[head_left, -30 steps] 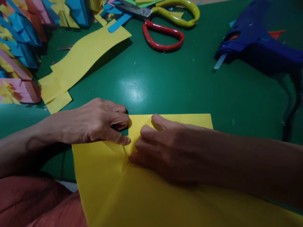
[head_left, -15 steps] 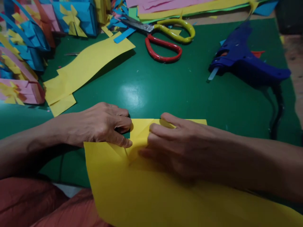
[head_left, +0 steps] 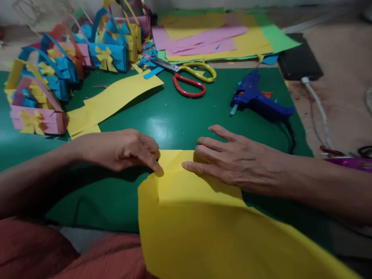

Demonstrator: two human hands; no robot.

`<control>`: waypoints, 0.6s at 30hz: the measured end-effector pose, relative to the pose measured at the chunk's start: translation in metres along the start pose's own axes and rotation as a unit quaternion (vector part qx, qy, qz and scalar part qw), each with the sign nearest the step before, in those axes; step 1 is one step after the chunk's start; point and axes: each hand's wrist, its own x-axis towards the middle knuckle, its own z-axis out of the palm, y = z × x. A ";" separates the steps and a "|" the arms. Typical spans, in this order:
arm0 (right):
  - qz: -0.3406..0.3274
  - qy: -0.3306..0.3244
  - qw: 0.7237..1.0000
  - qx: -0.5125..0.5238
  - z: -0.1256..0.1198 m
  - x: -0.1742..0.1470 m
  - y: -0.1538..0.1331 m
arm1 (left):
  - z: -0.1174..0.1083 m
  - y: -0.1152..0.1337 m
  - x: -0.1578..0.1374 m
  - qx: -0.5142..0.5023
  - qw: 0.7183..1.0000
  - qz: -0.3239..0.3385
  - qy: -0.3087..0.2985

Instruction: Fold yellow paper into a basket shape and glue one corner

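Note:
A large sheet of yellow paper [head_left: 200, 228] lies over the near edge of the green board, its far part creased and folded, its near part curving down toward the lap. My left hand [head_left: 132, 151] pinches the paper's left edge between thumb and curled fingers at a fold. On the right, my right hand [head_left: 223, 159] rests flat on the folded part with its fingers stretched out and somewhat apart. Beyond the hands lie scissors [head_left: 189, 85] with one red and one yellow handle, and a blue glue gun [head_left: 258, 97].
Small paper baskets with bows [head_left: 107, 56] stand at the back left. Yellow paper strips [head_left: 116, 97] lie before them on the green board [head_left: 174, 124]. Stacked coloured sheets [head_left: 250, 35] are at the back, and a black device with a white cable [head_left: 300, 56] is at the right.
The view has tilted up, showing more of the table's back. My right hand has gone from curled fingers to flat and spread. The paper's left flap has swung inward to the right.

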 end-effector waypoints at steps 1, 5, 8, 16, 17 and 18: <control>-0.004 -0.006 1.000 -0.012 -0.001 0.000 0.000 | -0.005 0.001 0.000 -0.033 0.999 -0.006 0.021; -0.013 -0.013 0.999 -0.048 -0.006 0.000 0.000 | -0.023 0.009 0.012 -0.124 0.988 -0.070 0.059; -0.004 -0.009 0.998 -0.055 -0.008 0.002 -0.003 | -0.022 0.014 0.035 -0.181 0.981 -0.052 -0.034; 0.073 -0.067 0.995 -0.027 -0.016 0.006 -0.015 | -0.008 0.008 0.066 -0.117 0.980 -0.036 -0.156; 0.103 -0.085 0.991 -0.024 -0.020 0.004 -0.017 | -0.007 0.006 0.065 -0.121 0.979 -0.045 -0.156; 0.148 -0.099 0.984 -0.017 -0.025 0.001 -0.018 | -0.006 0.005 0.064 -0.124 0.979 -0.049 -0.154</control>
